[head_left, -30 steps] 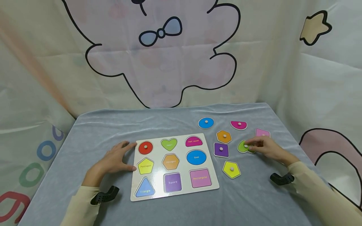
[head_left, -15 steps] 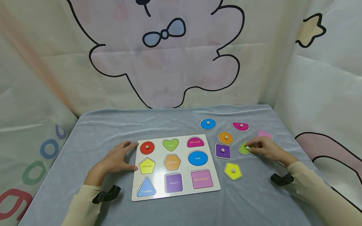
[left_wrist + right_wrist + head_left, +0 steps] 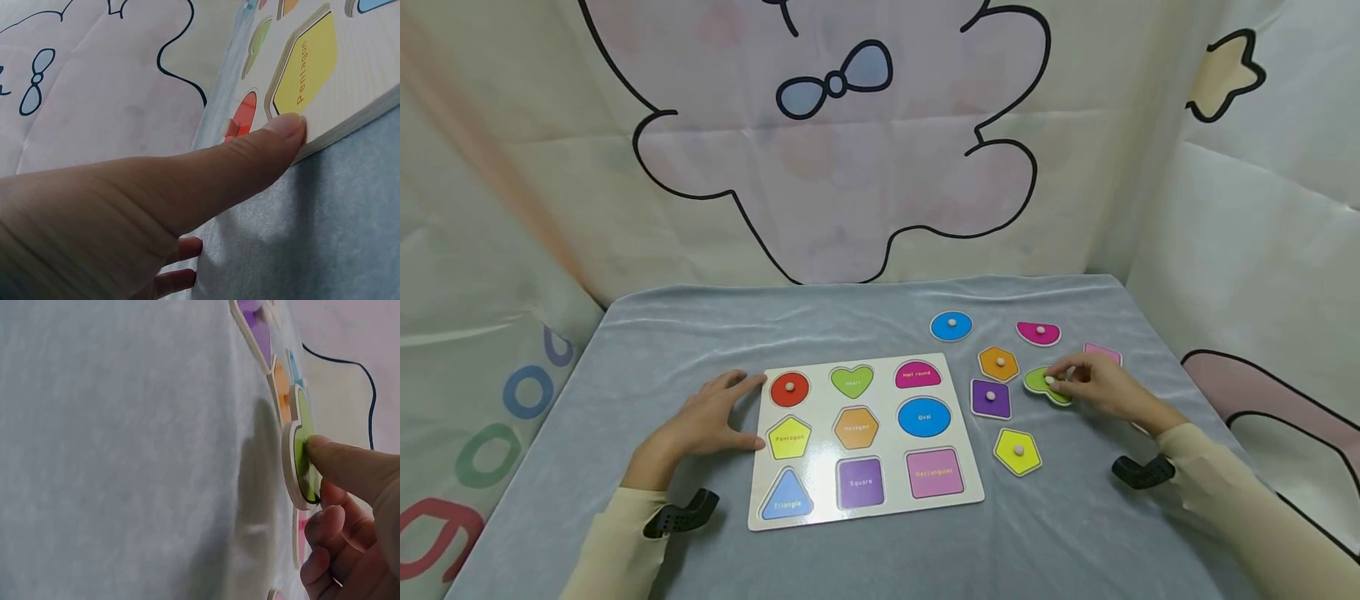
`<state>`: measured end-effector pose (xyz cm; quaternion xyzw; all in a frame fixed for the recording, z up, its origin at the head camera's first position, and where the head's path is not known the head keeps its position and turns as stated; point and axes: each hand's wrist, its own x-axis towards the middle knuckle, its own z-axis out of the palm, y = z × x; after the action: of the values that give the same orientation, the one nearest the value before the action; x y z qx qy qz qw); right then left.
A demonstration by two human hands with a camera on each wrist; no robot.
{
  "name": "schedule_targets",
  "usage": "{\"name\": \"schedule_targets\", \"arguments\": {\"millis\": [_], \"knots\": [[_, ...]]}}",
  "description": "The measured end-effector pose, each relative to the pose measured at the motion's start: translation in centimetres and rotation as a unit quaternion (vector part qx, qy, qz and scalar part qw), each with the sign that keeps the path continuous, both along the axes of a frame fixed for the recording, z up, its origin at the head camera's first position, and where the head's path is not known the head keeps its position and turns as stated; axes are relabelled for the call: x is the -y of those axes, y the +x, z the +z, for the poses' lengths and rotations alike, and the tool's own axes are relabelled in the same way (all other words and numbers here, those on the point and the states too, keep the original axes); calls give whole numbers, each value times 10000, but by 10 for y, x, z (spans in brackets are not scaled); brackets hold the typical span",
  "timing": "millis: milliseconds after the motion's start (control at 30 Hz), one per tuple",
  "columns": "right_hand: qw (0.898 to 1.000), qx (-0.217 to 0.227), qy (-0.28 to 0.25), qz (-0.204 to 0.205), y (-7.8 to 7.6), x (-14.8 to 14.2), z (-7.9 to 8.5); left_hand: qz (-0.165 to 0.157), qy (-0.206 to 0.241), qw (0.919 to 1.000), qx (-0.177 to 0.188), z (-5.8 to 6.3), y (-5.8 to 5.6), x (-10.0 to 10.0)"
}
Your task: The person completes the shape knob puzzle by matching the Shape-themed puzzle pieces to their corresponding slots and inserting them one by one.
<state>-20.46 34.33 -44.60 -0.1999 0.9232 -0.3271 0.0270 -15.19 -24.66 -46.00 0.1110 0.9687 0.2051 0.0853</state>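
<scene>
My right hand (image 3: 1101, 387) pinches the green heart puzzle piece (image 3: 1037, 381) by its white knob. In the right wrist view the heart piece (image 3: 304, 461) is tilted and raised off the cloth, with a shadow below it. My left hand (image 3: 703, 423) rests at the left edge of the white shape puzzle board (image 3: 822, 493), thumb and forefinger spread along that edge. The left wrist view has the thumb (image 3: 284, 128) touching the board beside the yellow pentagon slot (image 3: 309, 69). A red circle piece (image 3: 790, 388) sits in the board's upper left slot.
Right of the board lie a blue oval (image 3: 951, 327), an orange hexagon (image 3: 997, 363), a purple square (image 3: 991, 407), a yellow pentagon (image 3: 1017, 460) and a magenta half round (image 3: 1038, 334). A pink piece (image 3: 1103, 350) is partly behind my right hand. Grey cloth (image 3: 880, 567) covers the table.
My right hand has lifted the green heart piece from the cloth and shifted it slightly left. My left hand stays at the board's edge.
</scene>
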Motion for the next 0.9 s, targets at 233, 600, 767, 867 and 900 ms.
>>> {"name": "schedule_targets", "arguments": {"millis": [233,600,767,867,900], "knots": [[9996,-251,47,108,-3,12,6,-26,18,10000,-13,1,-1,0],[9998,-60,120,-159,-9,30,10,-30,16,10000,-47,0,-1,0],[9998,-20,-78,-183,-12,41,10,-25,-16,10000,-34,-1,-1,0],[9997,-113,-184,-151,-15,48,9,-1,-28,10000,-24,-1,0,0],[9996,-157,-207,-133,-16,50,9,6,-33,10000,-26,0,0,-1]]}}
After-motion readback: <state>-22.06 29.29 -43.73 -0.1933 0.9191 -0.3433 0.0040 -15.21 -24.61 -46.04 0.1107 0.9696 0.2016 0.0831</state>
